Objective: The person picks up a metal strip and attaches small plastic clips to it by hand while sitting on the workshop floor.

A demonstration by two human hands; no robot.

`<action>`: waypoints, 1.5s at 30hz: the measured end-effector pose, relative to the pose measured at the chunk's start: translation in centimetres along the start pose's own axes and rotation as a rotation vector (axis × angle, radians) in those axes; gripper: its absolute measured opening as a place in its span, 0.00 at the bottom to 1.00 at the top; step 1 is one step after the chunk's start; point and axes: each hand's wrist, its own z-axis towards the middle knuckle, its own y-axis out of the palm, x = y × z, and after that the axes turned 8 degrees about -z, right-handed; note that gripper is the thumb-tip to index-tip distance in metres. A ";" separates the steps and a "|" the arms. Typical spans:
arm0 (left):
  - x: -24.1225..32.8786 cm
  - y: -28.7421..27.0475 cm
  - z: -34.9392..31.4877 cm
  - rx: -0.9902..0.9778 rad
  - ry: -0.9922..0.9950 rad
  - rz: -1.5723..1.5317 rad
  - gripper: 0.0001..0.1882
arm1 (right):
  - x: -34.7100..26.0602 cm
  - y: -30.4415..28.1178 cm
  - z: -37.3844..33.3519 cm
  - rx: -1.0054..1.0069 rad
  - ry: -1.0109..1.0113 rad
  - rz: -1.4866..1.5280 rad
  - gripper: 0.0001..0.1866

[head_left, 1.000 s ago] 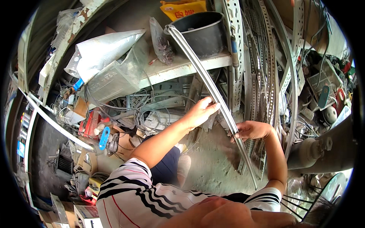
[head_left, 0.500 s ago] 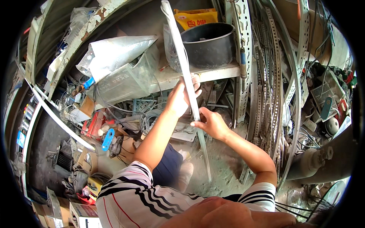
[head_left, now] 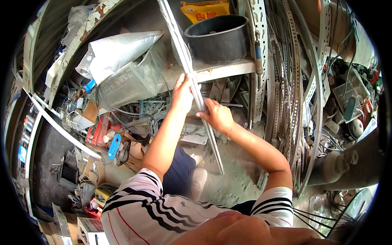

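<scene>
A long, narrow, shiny metal strip [head_left: 185,61] slants in front of me, from the top of the picture down to its lower end above the dusty floor. My left hand [head_left: 182,94] grips it near the middle, its fingers partly hidden behind the metal. Lower down, my right hand [head_left: 218,117] closes on the same strip from the right, thumb on the near face and fingers bent. Just behind the strip is a shelf [head_left: 220,72] with a round black pot [head_left: 220,45] on it.
A yellow bag [head_left: 204,11] lies behind the pot. On the left are a clear plastic bin [head_left: 126,83] and a silvery bag [head_left: 118,51]. Perforated metal strips [head_left: 292,94] stand upright on the right, near a gas cylinder [head_left: 330,167]. Cables and hardware clutter the lower left.
The metal strip has shifted up and to the left, its lower end now higher above the floor. Both hands have moved up and left with it. The view has shifted slightly.
</scene>
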 end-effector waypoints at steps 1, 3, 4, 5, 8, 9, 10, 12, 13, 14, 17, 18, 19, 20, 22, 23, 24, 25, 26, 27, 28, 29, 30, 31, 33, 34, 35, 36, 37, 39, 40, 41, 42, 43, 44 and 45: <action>0.3 0.0 0.2 0.017 -0.002 0.001 0.13 | 0.0 -0.1 -0.1 0.003 0.012 -0.010 0.23; 0.1 -0.1 0.9 0.023 0.034 -0.022 0.13 | 1.1 -0.2 -0.9 -0.077 0.041 -0.022 0.25; -0.3 -0.3 1.3 0.018 0.033 -0.038 0.13 | 1.9 -0.1 -1.4 -0.106 0.047 -0.028 0.25; -0.6 -0.8 1.9 0.010 0.031 -0.055 0.14 | 2.5 -0.2 -1.9 -0.134 0.055 -0.033 0.24; -0.9 -1.8 2.9 -0.081 0.043 -0.055 0.13 | 3.9 -0.8 -3.4 -0.216 0.057 -0.004 0.18; -0.5 -2.2 2.9 -0.095 0.046 -0.051 0.13 | 4.1 -0.9 -3.6 -0.239 0.028 0.010 0.17; -0.3 -2.6 3.1 -0.110 0.061 -0.040 0.13 | 4.0 -1.4 -4.0 -0.199 0.039 0.030 0.14; -0.2 -2.7 3.5 -0.081 0.078 -0.010 0.15 | 5.0 -2.0 -4.5 -0.148 0.037 0.027 0.13; -0.3 -2.2 3.6 -0.041 0.080 0.005 0.16 | 5.8 -2.6 -4.5 -0.123 0.029 0.024 0.13; -0.5 -1.5 3.5 0.012 0.090 0.027 0.19 | 6.5 -3.6 -4.7 -0.089 0.047 0.042 0.13; -0.6 0.2 3.0 0.076 0.099 0.094 0.20 | 9.1 -6.1 -4.9 0.180 0.021 -0.023 0.12; -0.4 -0.3 3.1 0.068 0.098 0.194 0.20 | 9.3 -7.5 -4.8 0.233 0.082 -0.040 0.12; -0.5 -0.2 3.1 0.057 0.096 0.303 0.22 | 9.6 -9.0 -4.8 0.329 0.092 -0.082 0.12; -0.8 0.1 2.8 0.065 0.127 0.356 0.22 | 10.6 -9.9 -4.8 0.421 0.121 -0.171 0.12; -1.1 1.4 2.2 0.068 0.175 0.427 0.23 | 12.6 -11.8 -5.4 0.538 0.186 -0.368 0.11; -1.2 1.6 2.1 0.065 0.198 0.448 0.24 | 13.6 -12.8 -5.7 0.561 0.217 -0.472 0.11; -1.2 1.7 1.9 0.066 0.223 0.472 0.25 | 14.3 -13.6 -6.0 0.510 0.302 -0.589 0.12; -1.2 1.9 1.7 0.052 0.208 0.467 0.25 | 15.2 -14.0 -6.4 0.503 0.362 -0.647 0.12; -1.1 2.1 1.5 0.041 0.194 0.461 0.26 | 15.8 -14.3 -6.9 0.482 0.426 -0.706 0.12; -1.1 2.2 1.4 0.033 0.185 0.456 0.26 | 16.4 -14.5 -7.4 0.463 0.485 -0.762 0.12; -1.1 1.7 1.6 0.012 0.206 0.438 0.25 | 16.5 -14.8 -7.8 0.395 0.517 -0.764 0.12; -1.4 1.3 1.9 0.003 0.212 0.406 0.25 | 16.8 -15.1 -8.4 0.325 0.546 -0.767 0.13; -2.0 0.9 2.4 0.023 0.224 0.435 0.25 | 17.7 -15.2 -8.9 0.293 0.608 -0.770 0.20; -2.2 0.4 2.8 0.048 0.238 0.469 0.25 | 17.7 -15.2 -9.0 0.287 0.628 -0.787 0.18; -2.3 -0.6 3.2 0.007 0.188 0.496 0.26 | 17.5 -15.1 -9.0 0.273 0.610 -0.787 0.15; -2.2 -0.2 2.8 0.044 0.184 0.454 0.25 | 18.0 -14.9 -9.1 0.271 0.595 -0.768 0.16; -2.1 -0.3 2.7 0.069 0.188 0.456 0.24 | 18.5 -14.7 -9.1 0.270 0.581 -0.750 0.16; -1.9 0.2 2.4 0.116 0.220 0.432 0.23 | 18.5 -14.7 -9.0 0.239 0.602 -0.742 0.17; -1.7 0.9 2.1 0.160 0.252 0.405 0.22 | 18.7 -14.8 -9.0 0.243 0.602 -0.717 0.16; -1.6 1.3 1.7 0.183 0.349 0.426 0.22 | 18.4 -15.2 -9.2 0.247 0.580 -0.686 0.15; -1.4 1.4 1.6 0.198 0.401 0.470 0.22 | 18.9 -15.1 -9.3 0.254 0.573 -0.695 0.13; -1.3 1.6 1.5 0.213 0.453 0.513 0.23 | 18.9 -15.0 -9.5 0.324 0.521 -0.667 0.12; -1.1 2.4 1.0 0.223 0.460 0.503 0.23 | 18.9 -14.9 -9.7 0.332 0.517 -0.661 0.11; -1.4 2.2 1.1 0.226 0.490 0.508 0.22 | 19.0 -14.9 -9.7 0.342 0.514 -0.654 0.10; -1.5 2.4 1.1 0.224 0.502 0.494 0.22 | 19.4 -14.6 -9.9 0.385 0.500 -0.661 0.10; -1.6 2.7 0.9 0.222 0.516 0.478 0.21 | 19.8 -14.3 -10.0 0.429 0.485 -0.668 0.10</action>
